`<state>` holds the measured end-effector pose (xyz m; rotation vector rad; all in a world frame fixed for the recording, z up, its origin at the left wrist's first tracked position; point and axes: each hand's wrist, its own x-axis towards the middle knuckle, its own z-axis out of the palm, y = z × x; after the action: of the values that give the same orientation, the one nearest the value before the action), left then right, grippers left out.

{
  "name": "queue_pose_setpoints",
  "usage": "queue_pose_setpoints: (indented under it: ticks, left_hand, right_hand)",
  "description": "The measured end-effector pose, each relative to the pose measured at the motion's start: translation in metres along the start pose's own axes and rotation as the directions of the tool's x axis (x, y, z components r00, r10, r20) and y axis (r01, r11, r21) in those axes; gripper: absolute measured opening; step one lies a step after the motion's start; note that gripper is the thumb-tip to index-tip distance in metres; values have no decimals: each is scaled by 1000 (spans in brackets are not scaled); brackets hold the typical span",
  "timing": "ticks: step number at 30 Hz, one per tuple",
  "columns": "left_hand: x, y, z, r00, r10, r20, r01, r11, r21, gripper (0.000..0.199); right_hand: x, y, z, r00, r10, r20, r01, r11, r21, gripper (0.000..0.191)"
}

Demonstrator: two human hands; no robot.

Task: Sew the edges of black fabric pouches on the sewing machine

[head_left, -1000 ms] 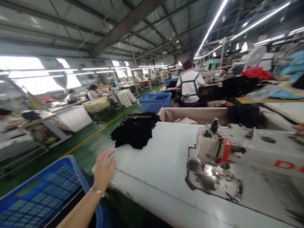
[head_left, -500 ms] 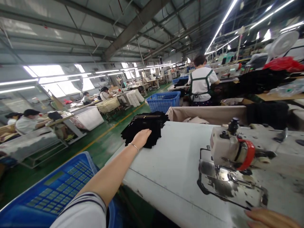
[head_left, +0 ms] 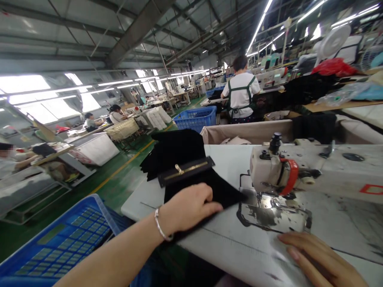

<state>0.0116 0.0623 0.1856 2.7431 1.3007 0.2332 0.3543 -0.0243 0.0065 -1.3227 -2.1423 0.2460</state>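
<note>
My left hand (head_left: pixel 187 207), a bracelet at its wrist, is closed on the near edge of a black fabric piece (head_left: pixel 227 190), with thumb and forefinger together. A dark strip with a gold zipper (head_left: pixel 191 170) and its pull runs across this piece. Part of the piece lies over a stack of black fabric pieces (head_left: pixel 179 147) on the far left corner of the white table, and one corner reaches toward the sewing machine (head_left: pixel 269 171). My right hand (head_left: pixel 321 255) rests on the table in front of the machine's metal plate, fingers stretched out and holding nothing.
A blue basket (head_left: pixel 72 235) stands left of the white table (head_left: pixel 227 235). Behind the table is a beige cloth-lined bin (head_left: pixel 251 129), with another blue basket (head_left: pixel 196 117) beyond it. A co-worker (head_left: pixel 242 93) in a green-strapped apron faces away.
My left hand has come back from the stack toward me, drawing a black fabric piece with a zipper along. My right hand has moved further into view, and the view has shifted right.
</note>
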Motion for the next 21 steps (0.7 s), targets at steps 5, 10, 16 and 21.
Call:
queue_pose_setpoints:
  ticks: [5, 10, 16, 21]
  left_hand:
    - [-12, 14, 80, 995, -90, 32, 89, 996, 21, 52]
    - [2, 3, 103, 986, -166, -32, 166, 986, -6, 63]
    - [-6, 44, 96, 990, -139, -2, 137, 978, -157, 18]
    - [-54, 49, 99, 997, -34, 71, 55, 945, -321, 45]
  right_hand:
    - [26, -64, 3, 996, -18, 83, 24, 997, -69, 46]
    - [28, -76, 11, 995, -14, 99, 23, 996, -87, 42]
    - [50, -70, -11, 972, 61, 228, -92, 988, 126, 17]
    - [69, -64, -17, 985, 86, 148, -110, 980, 163, 20]
